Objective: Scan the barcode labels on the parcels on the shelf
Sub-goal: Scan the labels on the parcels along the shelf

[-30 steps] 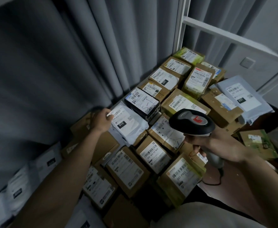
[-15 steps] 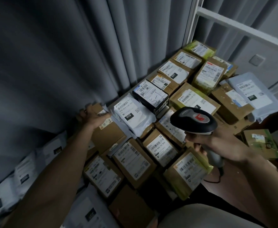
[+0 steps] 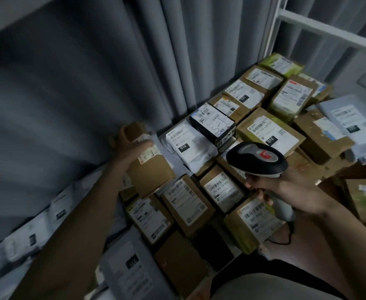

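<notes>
Nearest, at 5 o'clock: right hand (image 3: 286,189), fingers clenched round grip of barcode scanner (image 3: 256,160), black-and-grey head with red button aimed toward 11 o'clock; cable trailing below wrist. Just under scanner: brown box labelled 507 (image 3: 256,215) and brown box labelled 502 602 (image 3: 221,189), labels up, side by side. At 7 o'clock: grey mailers (image 3: 123,265), blurred, labels unreadable. Centre-left, at 9 o'clock: left hand (image 3: 128,146), fingers grasping top of plain cardboard box (image 3: 148,163), box tilted, small label at its upper edge. Just beside, toward 12: white mailer marked 010 (image 3: 186,146); touching its far edge, black box (image 3: 213,124) with handwritten label. Further, at 1 o'clock: rows of labelled brown and green parcels packed tight on the shelf, up to white shelf frame (image 3: 320,29). Grey curtain (image 3: 112,61) behind, at 11 o'clock.
</notes>
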